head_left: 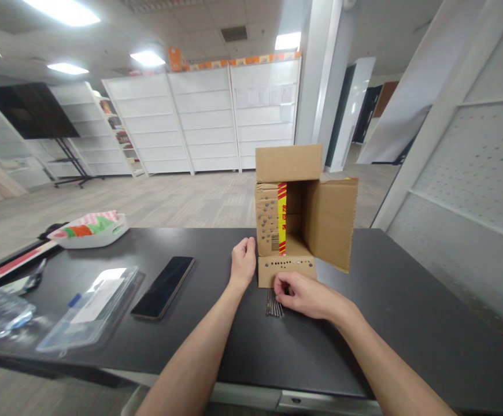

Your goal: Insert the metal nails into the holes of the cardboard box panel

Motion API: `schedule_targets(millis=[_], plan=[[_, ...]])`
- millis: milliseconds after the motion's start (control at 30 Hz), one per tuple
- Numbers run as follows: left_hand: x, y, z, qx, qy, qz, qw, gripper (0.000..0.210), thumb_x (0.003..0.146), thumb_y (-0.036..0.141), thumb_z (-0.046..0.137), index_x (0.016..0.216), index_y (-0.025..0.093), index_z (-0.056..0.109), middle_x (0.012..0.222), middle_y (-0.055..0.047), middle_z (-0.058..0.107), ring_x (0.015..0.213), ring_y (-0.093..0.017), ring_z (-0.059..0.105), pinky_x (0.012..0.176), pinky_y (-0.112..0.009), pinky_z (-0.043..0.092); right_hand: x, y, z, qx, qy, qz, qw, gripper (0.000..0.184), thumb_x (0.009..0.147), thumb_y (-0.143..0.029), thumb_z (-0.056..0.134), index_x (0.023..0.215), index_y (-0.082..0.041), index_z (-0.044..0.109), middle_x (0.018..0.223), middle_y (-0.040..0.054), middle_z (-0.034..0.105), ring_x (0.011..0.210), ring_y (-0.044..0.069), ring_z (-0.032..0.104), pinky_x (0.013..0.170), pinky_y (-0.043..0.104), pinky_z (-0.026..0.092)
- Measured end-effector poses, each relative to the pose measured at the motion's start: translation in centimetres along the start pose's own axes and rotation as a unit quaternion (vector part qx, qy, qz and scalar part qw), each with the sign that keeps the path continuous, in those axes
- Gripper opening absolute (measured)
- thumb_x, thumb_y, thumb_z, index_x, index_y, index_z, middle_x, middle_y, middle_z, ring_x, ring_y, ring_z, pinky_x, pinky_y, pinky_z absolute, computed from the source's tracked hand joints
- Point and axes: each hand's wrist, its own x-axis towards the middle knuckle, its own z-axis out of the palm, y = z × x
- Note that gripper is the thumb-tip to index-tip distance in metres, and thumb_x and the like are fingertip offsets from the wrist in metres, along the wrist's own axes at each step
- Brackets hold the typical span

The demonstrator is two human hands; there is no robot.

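An open cardboard box (267,216) stands on the dark table, its opening facing me and its flaps folded out. Grey dots mark its left flap, and a row of holes and metal heads runs along the bottom flap (286,278). My left hand (243,261) is curled closed beside the box's left side; what lies inside its fingers is hidden. In front of the bottom flap, several thin metal nails or screws (272,305) lie side by side. My right hand (300,294) is at their right edge, fingers pinched together; anything between the fingertips cannot be made out.
On the left of the table (390,323) lie a black phone (163,289) and a clear plastic case (93,312). Further left are a water bottle (0,312) and a white basket (97,240) with colourful packets. A perforated white panel (472,190) stands at the right.
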Motion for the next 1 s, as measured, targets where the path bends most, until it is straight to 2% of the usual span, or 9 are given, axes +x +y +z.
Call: schedule_targets(millis=[100, 233, 333, 400, 533, 700, 1000], plan=[[-0.1, 0.1, 0.0, -0.004, 0.001, -0.003, 1.000, 0.044, 0.092, 0.048, 0.045, 0.060, 0.022, 0.032, 0.057, 0.006, 0.034, 0.059, -0.010, 0.032, 0.056, -0.024, 0.027, 0.0, -0.4, -0.1, -0.005, 0.042, -0.005, 0.999, 0.006, 0.080, -0.014, 0.057, 0.077, -0.020, 0.056, 0.070, -0.0036, 0.059, 0.062, 0.011, 0.052, 0.057, 0.021, 0.035], [-0.1, 0.2, 0.0, -0.005, 0.000, -0.012, 1.000, 0.043, 0.092, 0.049, 0.044, 0.060, 0.022, 0.032, 0.057, 0.006, 0.035, 0.059, -0.011, 0.032, 0.055, -0.024, 0.028, 0.1, -0.3, -0.6, -0.034, 0.152, -0.011, 0.988, 0.006, 0.084, -0.020, 0.054, 0.078, -0.021, 0.054, 0.068, -0.0036, 0.060, 0.062, 0.012, 0.054, 0.058, 0.023, 0.034], [-0.1, 0.2, 0.0, -0.003, 0.001, -0.012, 1.000, 0.043, 0.091, 0.049, 0.045, 0.060, 0.022, 0.032, 0.057, 0.006, 0.035, 0.059, -0.011, 0.033, 0.055, -0.024, 0.028, 0.3, 0.3, -0.9, -0.082, 0.232, 0.029, 0.969, 0.006, 0.087, -0.024, 0.052, 0.082, -0.022, 0.054, 0.071, -0.0022, 0.062, 0.062, 0.014, 0.054, 0.058, 0.025, 0.031], [0.0, 0.2, 0.0, -0.002, 0.001, -0.013, 1.000, 0.043, 0.091, 0.049, 0.044, 0.060, 0.022, 0.032, 0.058, 0.006, 0.035, 0.059, -0.011, 0.033, 0.056, -0.024, 0.028, 0.4, 0.7, -1.0, -0.108, 0.261, 0.067, 0.957, 0.004, 0.087, -0.025, 0.051, 0.087, -0.022, 0.055, 0.072, -0.0017, 0.063, 0.061, 0.014, 0.053, 0.058, 0.026, 0.029], [0.0, 0.2, 0.0, 0.001, -0.001, -0.013, 1.000, 0.042, 0.091, 0.048, 0.043, 0.060, 0.022, 0.033, 0.059, 0.005, 0.036, 0.060, -0.011, 0.034, 0.057, -0.025, 0.028, 0.6, 1.0, -1.0, -0.131, 0.272, 0.119, 0.946, 0.007, 0.085, -0.022, 0.052, 0.091, -0.023, 0.055, 0.068, -0.0019, 0.063, 0.058, 0.015, 0.053, 0.056, 0.026, 0.025], [0.0, 0.0, -0.1, 0.002, 0.002, -0.013, 1.000, 0.042, 0.091, 0.048, 0.044, 0.060, 0.022, 0.032, 0.058, 0.006, 0.034, 0.060, -0.011, 0.033, 0.056, -0.025, 0.028, 0.6, 1.2, -0.9, -0.130, 0.280, 0.151, 0.939, 0.003, 0.085, -0.022, 0.053, 0.087, -0.022, 0.054, 0.070, -0.0004, 0.063, 0.060, 0.015, 0.054, 0.057, 0.026, 0.025], [0.0, 0.0, 0.0, 0.000, 0.003, -0.012, 1.000, 0.042, 0.091, 0.048, 0.044, 0.060, 0.022, 0.033, 0.058, 0.005, 0.035, 0.060, -0.011, 0.033, 0.057, -0.025, 0.028, 0.7, 1.6, -0.8, -0.111, 0.290, 0.135, 0.941, 0.002, 0.084, -0.021, 0.053, 0.082, -0.022, 0.054, 0.068, -0.0004, 0.063, 0.059, 0.015, 0.054, 0.057, 0.026, 0.027]])
